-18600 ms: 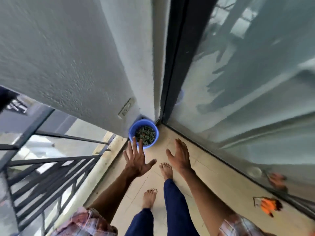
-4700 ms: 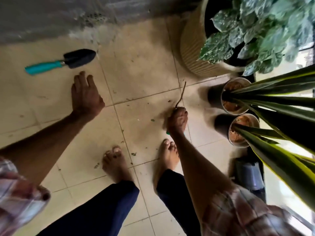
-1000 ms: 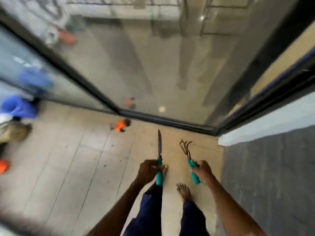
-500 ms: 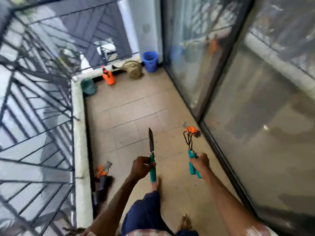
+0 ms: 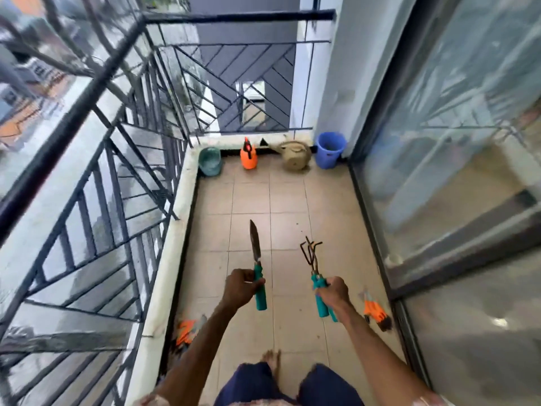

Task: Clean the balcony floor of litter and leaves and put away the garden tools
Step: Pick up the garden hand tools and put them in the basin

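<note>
My left hand (image 5: 240, 288) grips the teal handle of a garden trowel (image 5: 255, 247), its dark blade pointing away from me. My right hand (image 5: 333, 292) grips two teal handles together; a hand rake (image 5: 311, 254) with bent dark prongs sticks up from them. Both hands are held in front of me above the tan tiled balcony floor (image 5: 251, 200). An orange glove (image 5: 374, 310) lies on the floor to the right of my right hand. Another orange glove (image 5: 187, 332) lies by the left kerb.
At the far end stand a blue bucket (image 5: 330, 150), a beige watering can (image 5: 295, 156), an orange spray bottle (image 5: 248, 156) and a green pot (image 5: 210, 161). A dark metal railing (image 5: 96, 159) runs along the left. Glass sliding doors (image 5: 445, 159) close off the right.
The view has swung along the balcony toward its far end. Both hands keep their hold on the tools. The orange glove now lies to the right of my right hand.
</note>
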